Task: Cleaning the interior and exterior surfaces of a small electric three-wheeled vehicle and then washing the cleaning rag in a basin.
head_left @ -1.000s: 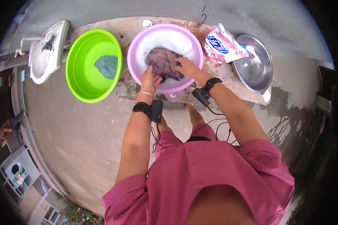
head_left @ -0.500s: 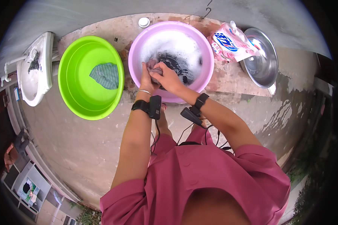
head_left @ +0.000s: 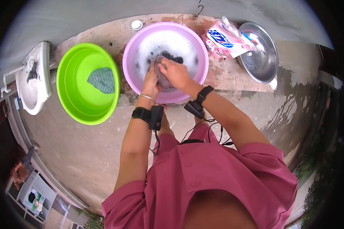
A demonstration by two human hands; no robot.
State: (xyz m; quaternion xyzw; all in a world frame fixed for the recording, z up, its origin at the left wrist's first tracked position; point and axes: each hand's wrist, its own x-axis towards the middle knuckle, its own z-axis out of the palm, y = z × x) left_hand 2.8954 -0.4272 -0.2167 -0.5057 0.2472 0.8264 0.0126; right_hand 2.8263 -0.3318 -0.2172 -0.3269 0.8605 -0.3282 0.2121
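Pink-and-white detergent pouch [head_left: 223, 40] lies beside the basin [head_left: 202, 72]; both hands [head_left: 162, 76] grip grey cloth [head_left: 163, 78].

Bright, even daylight — sharp centre, soft shadows, fisheye bending and black vignette at the rim.

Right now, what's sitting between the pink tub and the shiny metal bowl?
In the head view, a pink and white soap-powder bag lies between the pink tub and the metal bowl, leaning onto the bowl's rim.
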